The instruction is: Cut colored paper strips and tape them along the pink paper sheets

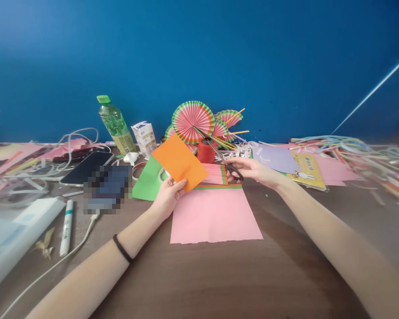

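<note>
My left hand [170, 193] pinches the lower edge of an orange sheet of paper [179, 160], held up at a tilt. Behind it lies a green sheet of paper [146, 179], partly covered. My right hand [248, 169] is closed round the dark handles of a pair of scissors [235, 172], whose blades point up and left, apart from the orange sheet. Below both hands a pink sheet of paper [216, 215] lies flat, with green and orange strips along its far edge. Pleated pink paper [214, 173] lies just beyond it, beside a red spool of thread [206, 153].
Watermelon-patterned paper fans [193, 122] lean against the blue wall. At the left stand a green bottle [116, 126] and a carton [145, 138], near a phone [87, 168], a cable and a marker [66, 228]. Paper strips and a yellow booklet [307, 170] lie right.
</note>
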A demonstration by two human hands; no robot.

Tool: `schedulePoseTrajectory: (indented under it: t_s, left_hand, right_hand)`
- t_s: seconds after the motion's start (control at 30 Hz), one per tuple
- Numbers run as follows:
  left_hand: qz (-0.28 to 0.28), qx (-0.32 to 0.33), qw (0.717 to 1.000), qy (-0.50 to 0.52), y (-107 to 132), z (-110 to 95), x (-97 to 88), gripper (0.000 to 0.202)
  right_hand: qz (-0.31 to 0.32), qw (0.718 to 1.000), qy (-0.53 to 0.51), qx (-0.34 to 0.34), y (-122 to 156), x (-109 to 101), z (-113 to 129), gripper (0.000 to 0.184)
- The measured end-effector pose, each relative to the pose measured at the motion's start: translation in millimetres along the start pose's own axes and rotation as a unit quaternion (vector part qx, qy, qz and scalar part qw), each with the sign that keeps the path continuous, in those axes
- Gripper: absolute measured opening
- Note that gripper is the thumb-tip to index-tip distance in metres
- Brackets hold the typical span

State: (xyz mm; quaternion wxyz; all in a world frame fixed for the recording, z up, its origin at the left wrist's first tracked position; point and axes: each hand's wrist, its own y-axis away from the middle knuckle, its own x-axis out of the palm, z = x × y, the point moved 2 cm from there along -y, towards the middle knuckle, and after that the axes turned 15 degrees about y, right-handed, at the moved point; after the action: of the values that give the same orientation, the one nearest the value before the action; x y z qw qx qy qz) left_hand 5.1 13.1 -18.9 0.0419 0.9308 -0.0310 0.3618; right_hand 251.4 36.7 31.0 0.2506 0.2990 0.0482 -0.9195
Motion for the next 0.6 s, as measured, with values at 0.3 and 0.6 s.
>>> schedulePoseTrajectory:
  t_s: [0.3, 0.6]
  left_hand:
    - [-0.052, -0.034, 0.997, 0.035, -1, -2, -1.4, 0.020]
    - [0.021, -0.046, 0.997, -0.053, 3, 4, 12.3, 0.026]
  right_hand:
    - [-0.051, 0.995, 0.088, -0.011, -5, 19, 3, 0.038]
    - [-0.236, 0.935, 0.199, -0.177, -2, 72, 24, 0.042]
